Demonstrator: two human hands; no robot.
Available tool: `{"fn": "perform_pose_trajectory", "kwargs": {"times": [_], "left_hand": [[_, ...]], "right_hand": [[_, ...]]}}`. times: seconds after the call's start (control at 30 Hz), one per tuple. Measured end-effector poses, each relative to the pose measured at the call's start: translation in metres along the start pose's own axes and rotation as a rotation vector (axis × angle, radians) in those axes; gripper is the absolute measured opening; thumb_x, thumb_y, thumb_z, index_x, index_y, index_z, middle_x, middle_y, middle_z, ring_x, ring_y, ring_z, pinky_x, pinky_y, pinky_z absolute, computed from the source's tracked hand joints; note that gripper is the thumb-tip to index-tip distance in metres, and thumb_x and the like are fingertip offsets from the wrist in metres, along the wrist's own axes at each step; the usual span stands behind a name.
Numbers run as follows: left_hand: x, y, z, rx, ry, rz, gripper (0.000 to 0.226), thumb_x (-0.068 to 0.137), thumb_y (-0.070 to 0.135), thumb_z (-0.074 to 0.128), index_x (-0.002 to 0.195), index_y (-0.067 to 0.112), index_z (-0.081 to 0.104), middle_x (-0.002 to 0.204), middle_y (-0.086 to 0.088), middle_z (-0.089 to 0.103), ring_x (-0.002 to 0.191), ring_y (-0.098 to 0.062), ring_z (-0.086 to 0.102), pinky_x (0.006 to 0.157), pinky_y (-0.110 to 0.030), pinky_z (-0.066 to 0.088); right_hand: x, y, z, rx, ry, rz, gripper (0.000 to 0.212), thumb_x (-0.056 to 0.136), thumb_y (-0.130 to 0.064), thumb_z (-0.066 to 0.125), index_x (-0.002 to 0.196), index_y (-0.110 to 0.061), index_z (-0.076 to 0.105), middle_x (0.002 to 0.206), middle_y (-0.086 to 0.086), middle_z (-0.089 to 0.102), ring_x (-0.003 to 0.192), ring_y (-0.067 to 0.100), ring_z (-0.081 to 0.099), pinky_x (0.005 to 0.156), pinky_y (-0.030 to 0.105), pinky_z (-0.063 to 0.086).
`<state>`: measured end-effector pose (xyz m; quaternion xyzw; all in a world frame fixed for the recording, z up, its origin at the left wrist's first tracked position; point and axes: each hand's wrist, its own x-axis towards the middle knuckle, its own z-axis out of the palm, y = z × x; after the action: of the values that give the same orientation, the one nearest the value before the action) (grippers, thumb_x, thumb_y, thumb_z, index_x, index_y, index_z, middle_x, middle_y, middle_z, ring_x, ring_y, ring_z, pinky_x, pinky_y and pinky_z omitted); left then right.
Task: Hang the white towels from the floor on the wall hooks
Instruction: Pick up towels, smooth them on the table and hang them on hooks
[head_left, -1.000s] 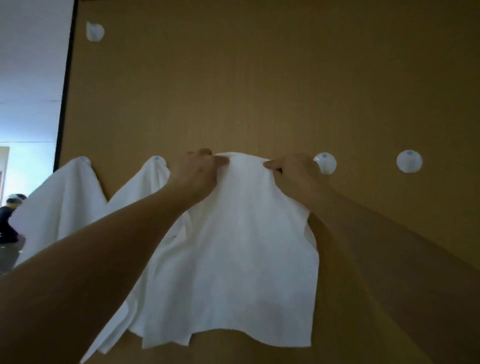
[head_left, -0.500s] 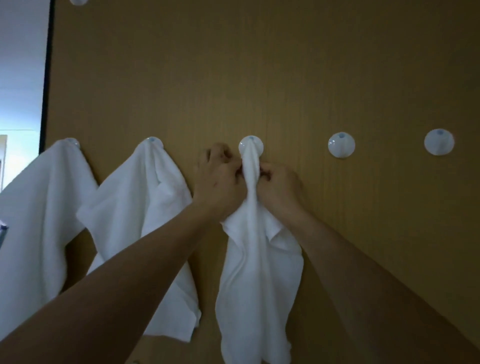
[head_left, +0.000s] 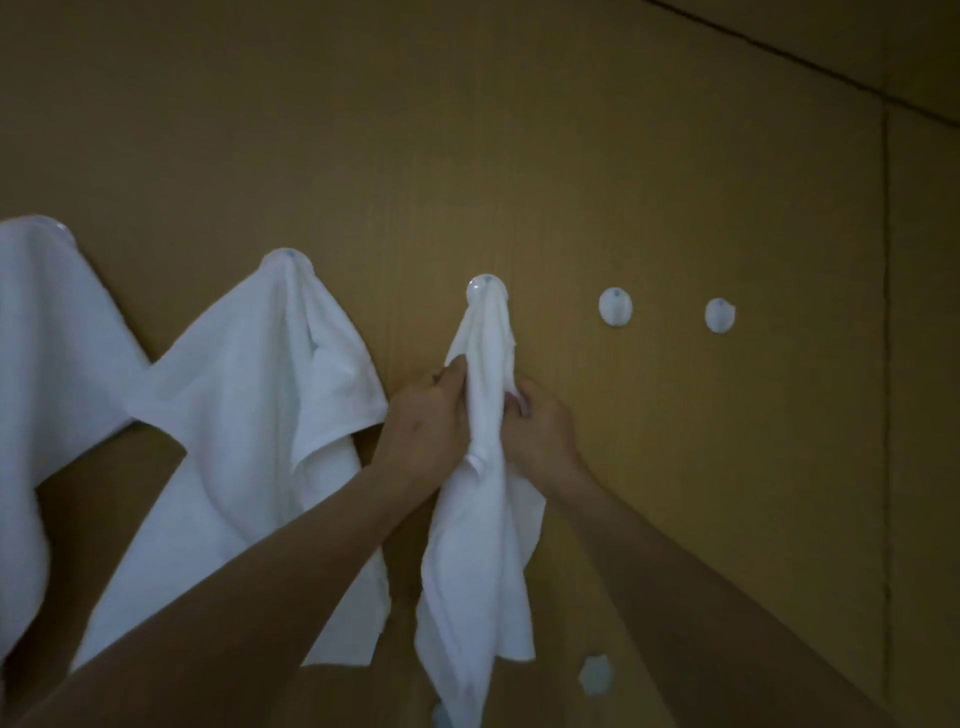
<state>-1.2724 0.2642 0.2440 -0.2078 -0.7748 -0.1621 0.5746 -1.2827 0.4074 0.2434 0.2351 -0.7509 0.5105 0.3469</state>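
A white towel (head_left: 480, 561) hangs bunched from the third wall hook (head_left: 485, 287) on the brown wall. My left hand (head_left: 423, 421) grips its left side a little below the hook. My right hand (head_left: 540, 431) pinches its right side at the same height. Two more white towels hang to the left: one (head_left: 270, 431) on the second hook (head_left: 287, 255), another (head_left: 47, 364) on the hook at the left edge. Two bare round white hooks (head_left: 615, 306) (head_left: 719, 315) sit to the right.
The wall is a flat brown panel (head_left: 675, 156) with a vertical seam (head_left: 884, 364) at the right. A small white hook-like object (head_left: 596, 674) shows low on the wall, below the towel.
The towel went from spread wide between both hands to bunched and hanging on the third hook. Both hands slid down from the hook along the towel. The view shifted right.
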Motion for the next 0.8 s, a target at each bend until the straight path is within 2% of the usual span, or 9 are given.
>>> {"fn": "perform_pose_trajectory", "kwargs": {"times": [0.07,0.1,0.17,0.23,0.37,0.5,0.57,0.67,0.8], "left_hand": [[-0.006,0.002,-0.01,-0.026,-0.018,-0.026,0.034,0.096,0.007,0.046,0.127,0.0,0.058,0.101,-0.017,0.066,0.084,-0.029,0.064,0.074,-0.044,0.055],[-0.007,0.004,-0.016,-0.03,-0.024,-0.034,0.036,0.095,0.006,0.047,0.129,0.002,0.058,0.11,-0.017,0.065,0.093,-0.031,0.062,0.079,-0.046,0.054],[-0.012,0.008,-0.028,-0.006,-0.014,-0.014,0.041,0.09,0.008,0.051,0.13,0.008,0.06,0.125,-0.015,0.06,0.11,-0.033,0.057,0.088,-0.047,0.052],[-0.017,0.016,-0.039,0.018,-0.001,0.049,0.038,0.085,0.011,0.056,0.121,0.01,0.067,0.129,-0.014,0.059,0.115,-0.035,0.054,0.089,-0.049,0.051],[-0.024,0.051,-0.046,-0.003,-0.043,0.13,0.031,0.084,0.019,0.061,0.113,0.015,0.071,0.129,-0.011,0.06,0.117,-0.033,0.052,0.087,-0.046,0.046],[-0.038,0.115,-0.044,-0.187,-0.147,0.167,0.033,0.088,0.024,0.058,0.118,0.018,0.068,0.13,-0.007,0.059,0.121,-0.029,0.047,0.092,-0.043,0.042],[-0.044,0.155,-0.046,-0.273,-0.219,0.197,0.036,0.091,0.029,0.054,0.125,0.02,0.064,0.135,-0.005,0.054,0.126,-0.027,0.042,0.098,-0.043,0.04],[-0.053,0.229,-0.053,-0.375,-0.299,0.232,0.04,0.092,0.033,0.052,0.129,0.022,0.06,0.137,-0.003,0.051,0.126,-0.026,0.04,0.1,-0.042,0.04],[-0.073,0.346,-0.072,-0.57,-0.359,0.286,0.042,0.092,0.035,0.053,0.133,0.025,0.056,0.135,-0.001,0.05,0.125,-0.024,0.04,0.102,-0.04,0.038]], "right_hand": [[-0.017,-0.009,-0.009,-0.082,-0.065,0.037,0.035,0.098,-0.027,0.05,0.133,-0.028,0.057,0.112,-0.015,0.062,0.101,0.006,0.06,0.087,0.023,0.047],[-0.025,-0.013,-0.014,-0.145,-0.079,0.054,0.043,0.097,-0.027,0.052,0.141,-0.027,0.05,0.121,-0.014,0.06,0.111,0.008,0.057,0.091,0.023,0.045],[-0.041,-0.022,-0.025,-0.319,-0.083,0.09,0.051,0.095,-0.024,0.055,0.145,-0.021,0.045,0.135,-0.005,0.057,0.12,0.016,0.055,0.093,0.025,0.044],[-0.056,-0.031,-0.039,-0.477,-0.056,0.158,0.057,0.093,-0.025,0.058,0.147,-0.016,0.042,0.142,0.005,0.052,0.12,0.023,0.056,0.095,0.031,0.049],[-0.096,-0.049,-0.073,-0.76,-0.024,0.201,0.063,0.089,-0.028,0.061,0.149,-0.019,0.041,0.143,0.009,0.05,0.123,0.026,0.054,0.102,0.033,0.044],[-0.147,-0.077,-0.128,-1.048,0.027,0.242,0.062,0.088,-0.032,0.061,0.147,-0.024,0.042,0.136,0.007,0.054,0.121,0.028,0.054,0.097,0.032,0.042],[-0.176,-0.093,-0.162,-1.147,0.051,0.287,0.063,0.088,-0.034,0.06,0.147,-0.024,0.042,0.138,0.009,0.053,0.123,0.031,0.052,0.099,0.038,0.044],[-0.228,-0.118,-0.223,-1.253,0.101,0.396,0.063,0.089,-0.035,0.059,0.148,-0.024,0.039,0.142,0.009,0.049,0.13,0.033,0.044,0.103,0.044,0.043],[-0.313,-0.159,-0.311,-1.374,0.205,0.539,0.063,0.091,-0.034,0.06,0.148,-0.022,0.038,0.142,0.01,0.047,0.131,0.031,0.043,0.104,0.043,0.042]]}}
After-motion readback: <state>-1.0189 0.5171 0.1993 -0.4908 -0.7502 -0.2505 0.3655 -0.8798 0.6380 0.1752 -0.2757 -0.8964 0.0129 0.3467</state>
